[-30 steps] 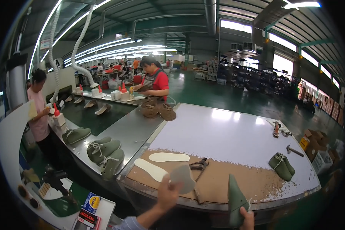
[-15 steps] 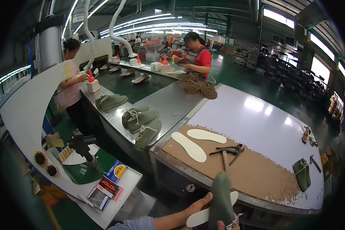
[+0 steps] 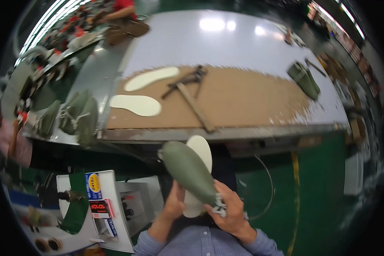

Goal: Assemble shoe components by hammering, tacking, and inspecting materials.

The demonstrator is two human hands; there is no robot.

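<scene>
In front of my chest, my right hand (image 3: 228,209) grips a green shoe (image 3: 185,168) near its laced end, beside pale laces. The shoe tilts, its smooth rounded end toward the upper left. Behind it, against or close to it, a cream insole (image 3: 200,149) shows above and below. My left hand (image 3: 175,202) closes round the insole's lower part, some fingers hidden behind, the thumb close to the shoe. Two more cream insoles, one farther (image 3: 151,79) and one nearer (image 3: 136,106), lie on the table. Next to them, a wooden-handled hammer (image 3: 196,106) lies across dark pincers (image 3: 196,77).
The table (image 3: 243,47) has a worn brown area and a front edge just beyond the shoe. A green pair (image 3: 304,80) and another hammer (image 3: 315,67) lie at its right. More green shoes (image 3: 74,115) stand left on a metal bench. A white stand (image 3: 121,239) holds small boxes.
My view has swung down and right. The shoe and insole now appear farther left, with the shoe tilted toward the upper left. Both hands and more of the insole show.
</scene>
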